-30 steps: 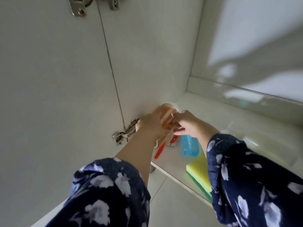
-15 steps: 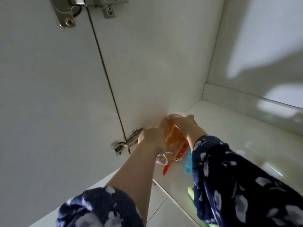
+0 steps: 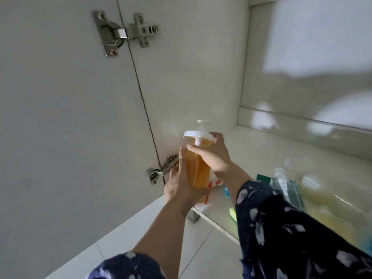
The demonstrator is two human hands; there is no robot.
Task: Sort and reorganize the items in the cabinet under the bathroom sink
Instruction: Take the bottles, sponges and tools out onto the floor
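Holding orange pump bottle upright at cabinet's front-left corner: left hand cups its base, right hand clamps its neck.

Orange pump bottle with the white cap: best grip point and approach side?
Grip the clear orange-filled pump bottle around its straight mid-body, coming from the side. It is upright, and the walls are parallel there. The wide white cap and pump head make a top approach awkward. The left hand and right hand hold it that way.
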